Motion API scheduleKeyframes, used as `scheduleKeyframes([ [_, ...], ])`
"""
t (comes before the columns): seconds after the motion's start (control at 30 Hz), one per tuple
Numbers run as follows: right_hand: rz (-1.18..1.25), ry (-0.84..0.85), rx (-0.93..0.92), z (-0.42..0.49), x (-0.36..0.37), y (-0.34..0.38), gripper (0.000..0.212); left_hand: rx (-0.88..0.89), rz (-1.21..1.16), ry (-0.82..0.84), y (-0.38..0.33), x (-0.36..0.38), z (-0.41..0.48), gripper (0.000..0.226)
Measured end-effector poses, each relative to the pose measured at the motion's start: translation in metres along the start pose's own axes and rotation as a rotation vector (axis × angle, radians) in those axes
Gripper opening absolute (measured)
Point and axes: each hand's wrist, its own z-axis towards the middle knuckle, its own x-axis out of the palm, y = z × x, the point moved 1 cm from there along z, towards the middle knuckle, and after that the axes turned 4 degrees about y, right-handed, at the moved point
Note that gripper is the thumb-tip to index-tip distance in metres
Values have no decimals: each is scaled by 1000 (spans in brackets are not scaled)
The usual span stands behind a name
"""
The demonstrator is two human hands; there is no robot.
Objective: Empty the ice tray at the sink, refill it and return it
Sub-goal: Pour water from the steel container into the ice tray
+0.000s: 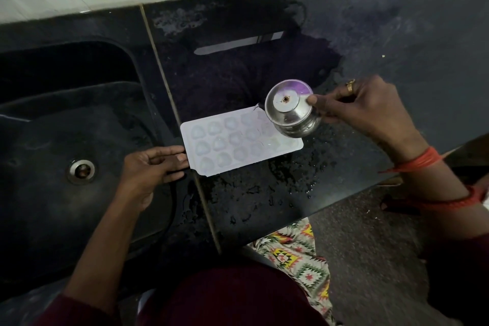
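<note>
Black counter (397, 47): one ice tray (232, 141), one steel pot (291, 111).

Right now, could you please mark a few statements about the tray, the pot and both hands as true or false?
1. The right hand holds a steel pot tipped over the ice tray. True.
2. The left hand also grips the steel pot. False: it holds the ice tray's left end.
3. The ice tray lies inside the sink. False: it lies on the wet counter beside it.
4. The sink's drain is visible. True.
</note>
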Motion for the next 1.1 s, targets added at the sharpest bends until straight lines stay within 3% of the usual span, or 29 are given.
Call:
scheduleKeyframes([
  [0.5,1,11,4,-4,-1,2,28,6,6,-4,-2,3,-4,40],
  [0.77,152,31,79,-7,-1,-1,31,7,20,1,-5,3,-6,39],
  [1.1,161,48,85,-18,-4,-1,30,-2,40,-11,-5,4,-5,25],
])
